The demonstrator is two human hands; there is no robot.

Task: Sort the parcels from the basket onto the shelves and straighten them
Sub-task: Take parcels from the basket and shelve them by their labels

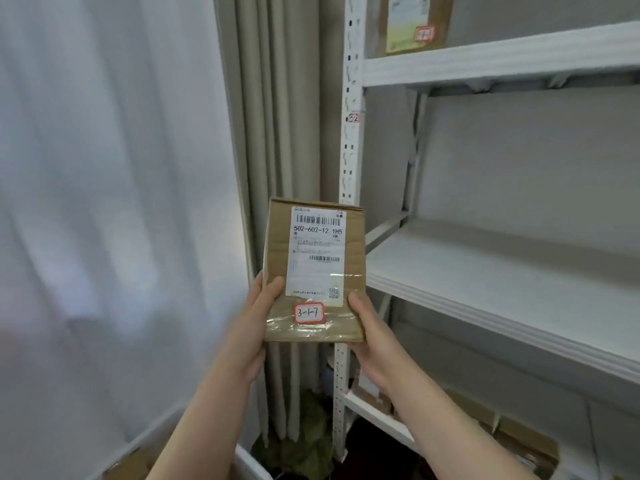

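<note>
Parcel [313, 271] gripped in both hands [252, 323] [374, 337], beside shelf [485, 271]

parcel [313, 271] upright – held by left hand [251, 327] and right hand [372, 336] at its lower sides | sticker [309, 312] reads 3-1-7 | shelf [485, 271] just right – second parcel [414, 22] above

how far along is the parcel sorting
Done: a labelled parcel stands on the top shelf, boxes sit on the bottom shelf. In hand: left hand and right hand hold a parcel tagged 3-1-7, not yet shelved. Left: shelving it; basket contents unseen, so the remainder is unclear.
</note>
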